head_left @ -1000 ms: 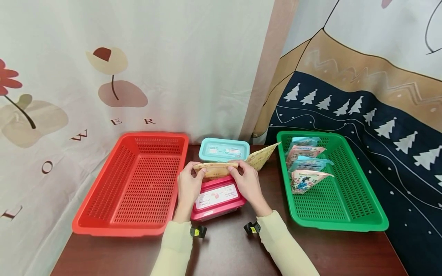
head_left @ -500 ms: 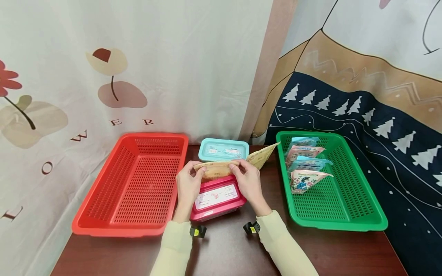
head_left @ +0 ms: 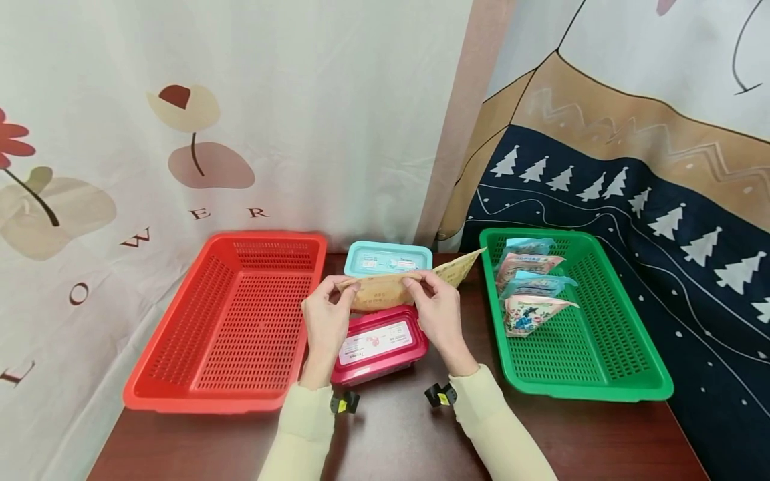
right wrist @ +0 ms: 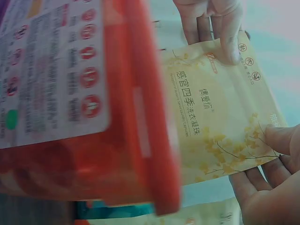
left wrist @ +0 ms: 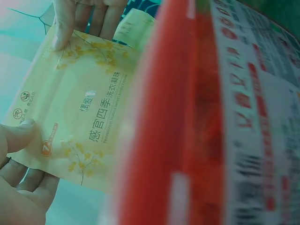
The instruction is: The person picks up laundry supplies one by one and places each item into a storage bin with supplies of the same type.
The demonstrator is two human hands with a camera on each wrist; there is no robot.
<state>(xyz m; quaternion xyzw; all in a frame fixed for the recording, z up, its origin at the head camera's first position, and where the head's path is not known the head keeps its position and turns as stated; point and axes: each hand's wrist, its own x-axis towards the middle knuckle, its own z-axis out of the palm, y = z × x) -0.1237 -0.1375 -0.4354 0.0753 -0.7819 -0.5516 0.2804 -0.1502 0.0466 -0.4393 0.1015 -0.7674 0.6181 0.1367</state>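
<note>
Between both hands a yellow laundry capsule pouch (head_left: 383, 294) is held upright, just behind a dark pink lidded box (head_left: 375, 344). My left hand (head_left: 325, 317) pinches its upper left corner between thumb and fingers. At the upper right corner, my right hand (head_left: 439, 314) pinches it the same way. The right wrist view shows the printed front of the pouch (right wrist: 206, 117), with the box's red side (right wrist: 136, 154) blurred and close. A light blue lidded box (head_left: 388, 257) lies behind the hands. Another yellow pouch (head_left: 462, 267) leans beside it, partly hidden.
On the left stands a red basket (head_left: 134, 394) with nothing seen inside. To the right, a green basket (head_left: 652, 384) holds several blue and pink pouches (head_left: 532, 314) in a row along its left side. A printed curtain (head_left: 337, 120) hangs behind the brown table (head_left: 391, 441).
The pouch has risen slightly and tilted, so more of its near face shows from above. Both hands have shifted a little, the right one slightly outward. The boxes and baskets stay put.
</note>
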